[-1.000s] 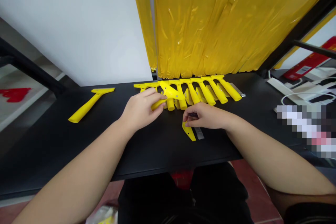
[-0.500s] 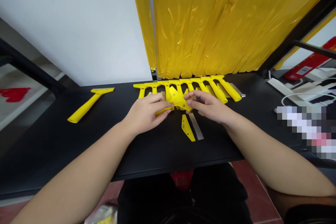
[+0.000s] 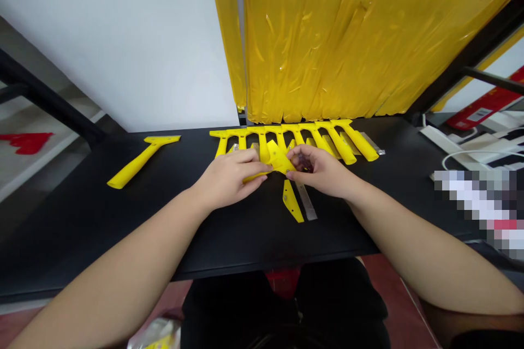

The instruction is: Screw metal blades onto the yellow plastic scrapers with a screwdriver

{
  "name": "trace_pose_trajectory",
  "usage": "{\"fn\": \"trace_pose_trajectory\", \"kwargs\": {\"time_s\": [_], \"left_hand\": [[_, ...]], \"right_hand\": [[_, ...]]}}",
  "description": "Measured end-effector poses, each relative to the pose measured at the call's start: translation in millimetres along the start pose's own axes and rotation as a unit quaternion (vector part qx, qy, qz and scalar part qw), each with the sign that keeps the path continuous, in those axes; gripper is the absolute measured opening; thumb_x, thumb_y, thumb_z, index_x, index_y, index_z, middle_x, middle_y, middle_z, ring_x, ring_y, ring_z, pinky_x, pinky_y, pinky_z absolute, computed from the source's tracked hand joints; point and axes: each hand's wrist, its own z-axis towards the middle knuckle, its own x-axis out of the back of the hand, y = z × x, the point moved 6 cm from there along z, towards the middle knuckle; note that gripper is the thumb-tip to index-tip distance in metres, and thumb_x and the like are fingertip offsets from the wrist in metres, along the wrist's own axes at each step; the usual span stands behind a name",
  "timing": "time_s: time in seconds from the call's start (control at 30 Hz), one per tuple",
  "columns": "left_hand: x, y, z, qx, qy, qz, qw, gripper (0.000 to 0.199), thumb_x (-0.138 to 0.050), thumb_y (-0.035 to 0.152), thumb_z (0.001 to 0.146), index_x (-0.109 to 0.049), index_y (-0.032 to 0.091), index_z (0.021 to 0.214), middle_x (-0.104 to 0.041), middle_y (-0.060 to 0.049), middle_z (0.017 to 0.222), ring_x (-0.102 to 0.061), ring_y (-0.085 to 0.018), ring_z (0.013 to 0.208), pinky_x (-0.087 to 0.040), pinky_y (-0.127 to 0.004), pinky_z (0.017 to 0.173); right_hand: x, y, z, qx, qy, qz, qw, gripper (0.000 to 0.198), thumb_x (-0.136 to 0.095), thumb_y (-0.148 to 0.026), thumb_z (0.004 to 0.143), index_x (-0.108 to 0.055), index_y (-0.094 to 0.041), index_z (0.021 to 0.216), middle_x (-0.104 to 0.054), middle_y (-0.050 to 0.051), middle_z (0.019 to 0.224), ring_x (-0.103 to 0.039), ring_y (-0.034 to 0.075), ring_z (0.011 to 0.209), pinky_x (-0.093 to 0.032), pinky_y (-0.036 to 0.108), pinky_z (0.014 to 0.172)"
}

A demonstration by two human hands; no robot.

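Observation:
Above the table, a yellow scraper (image 3: 277,157) is held between my hands with its wide head turned toward the right. My left hand (image 3: 231,174) is closed around its handle, thumb and index finger near the neck. At the head's right edge, the curled fingers and thumb of my right hand (image 3: 319,170) pinch the lower corner. Something small and dark shows inside those right fingers, too unclear to name. Just below lie a loose yellow cover plate (image 3: 292,203) with small holes and, beside it, a flat metal blade (image 3: 307,202).
Behind my hands, several yellow scraper handles (image 3: 346,144) stand in a row along the table's back edge. A single scraper (image 3: 137,166) lies at left. White power strips (image 3: 454,152) and a red package (image 3: 481,106) are at right. Yellow film (image 3: 327,38) covers the back panel.
My right thumb has slid down to the lower corner of the scraper head, and the right fingers have opened slightly around it. My left hand keeps its grip. The view has shifted slightly.

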Motion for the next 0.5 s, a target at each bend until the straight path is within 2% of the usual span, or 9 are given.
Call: {"fn": "trace_pose_trajectory", "kwargs": {"time_s": [0.5], "left_hand": [[-2.2,0.5,0.2,0.002,-0.009,-0.028,1.000,0.025,-0.056,0.028,0.106,-0.077,0.022,0.119,-0.066,-0.005,0.095,-0.064,-0.016,0.081,-0.051,-0.028,0.071]], "right_hand": [[-0.9,-3.1,2.6,0.011,-0.010,0.046,0.999,0.030,-0.081,-0.028,0.081,-0.057,-0.023,0.098,-0.052,-0.003,0.086,-0.051,0.015,0.078,-0.045,0.033,0.073]]}}
